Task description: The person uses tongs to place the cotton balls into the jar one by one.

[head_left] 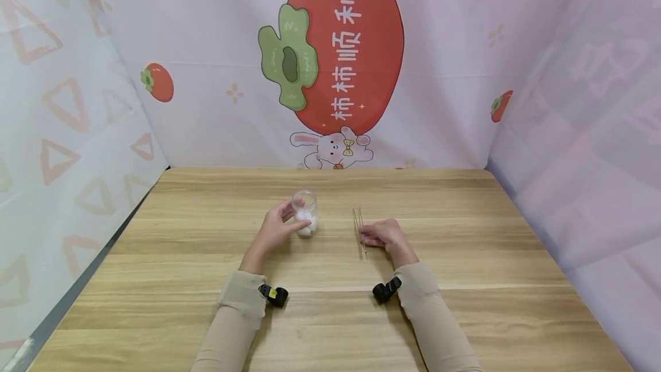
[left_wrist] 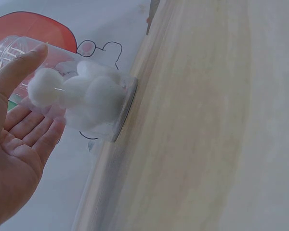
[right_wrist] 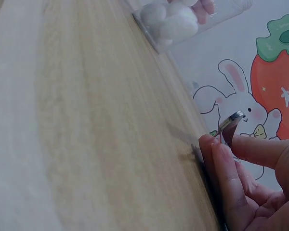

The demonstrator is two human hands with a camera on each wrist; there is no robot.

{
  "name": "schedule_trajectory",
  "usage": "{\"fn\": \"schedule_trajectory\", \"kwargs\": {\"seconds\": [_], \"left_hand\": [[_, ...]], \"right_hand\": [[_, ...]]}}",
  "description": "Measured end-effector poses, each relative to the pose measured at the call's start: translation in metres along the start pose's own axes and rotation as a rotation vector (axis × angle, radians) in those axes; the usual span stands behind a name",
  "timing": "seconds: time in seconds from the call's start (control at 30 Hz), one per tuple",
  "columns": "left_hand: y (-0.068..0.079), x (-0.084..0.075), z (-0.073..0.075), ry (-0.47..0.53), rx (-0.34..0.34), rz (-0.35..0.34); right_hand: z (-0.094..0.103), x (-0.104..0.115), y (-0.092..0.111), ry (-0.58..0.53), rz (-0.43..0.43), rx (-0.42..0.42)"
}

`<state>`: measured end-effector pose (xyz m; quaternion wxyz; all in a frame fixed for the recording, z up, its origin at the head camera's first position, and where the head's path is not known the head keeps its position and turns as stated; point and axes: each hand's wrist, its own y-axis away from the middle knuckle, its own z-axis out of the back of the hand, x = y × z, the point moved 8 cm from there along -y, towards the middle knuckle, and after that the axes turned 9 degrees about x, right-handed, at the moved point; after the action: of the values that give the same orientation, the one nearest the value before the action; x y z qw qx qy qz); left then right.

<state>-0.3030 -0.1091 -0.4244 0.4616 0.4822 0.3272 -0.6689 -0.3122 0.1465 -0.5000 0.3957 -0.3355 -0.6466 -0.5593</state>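
A clear jar (head_left: 305, 202) with a round open mouth stands upright on the wooden table, left of the middle. White cotton balls (left_wrist: 103, 98) lie in its lower part. My left hand (head_left: 277, 225) holds the jar from the left, thumb on the near side and fingers behind it. To the right, my right hand (head_left: 384, 233) pinches thin metal tweezers (head_left: 356, 222) between thumb and fingers, low over the table. Their two prongs point away from me, spread apart. In the right wrist view, one bent metal end of the tweezers (right_wrist: 231, 121) shows above the fingertips.
The wooden table (head_left: 330, 326) reaches back to a white cloth backdrop (head_left: 206, 125) printed with persimmons and a rabbit. Cloth side walls flank it. Each sleeve cuff carries a black wrist camera, the left (head_left: 277, 296) and the right (head_left: 383, 293).
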Motion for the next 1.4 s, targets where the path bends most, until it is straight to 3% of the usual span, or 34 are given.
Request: {"fn": "schedule_trajectory", "kwargs": {"seconds": [0.2,0.8,1.17,1.4], "left_hand": [[-0.01,0.022,0.001,0.012,-0.016,0.0],[-0.012,0.025,0.002,0.004,-0.032,-0.014],[-0.015,0.026,-0.004,-0.013,-0.019,-0.018],[-0.016,0.027,-0.005,-0.044,-0.024,-0.038]], "right_hand": [[0.001,0.0,0.0,0.07,-0.026,-0.038],[0.001,0.0,0.0,0.237,-0.066,-0.036],[0.007,0.0,0.003,0.247,-0.086,-0.052],[0.007,-0.001,0.003,0.181,-0.053,-0.021]]}}
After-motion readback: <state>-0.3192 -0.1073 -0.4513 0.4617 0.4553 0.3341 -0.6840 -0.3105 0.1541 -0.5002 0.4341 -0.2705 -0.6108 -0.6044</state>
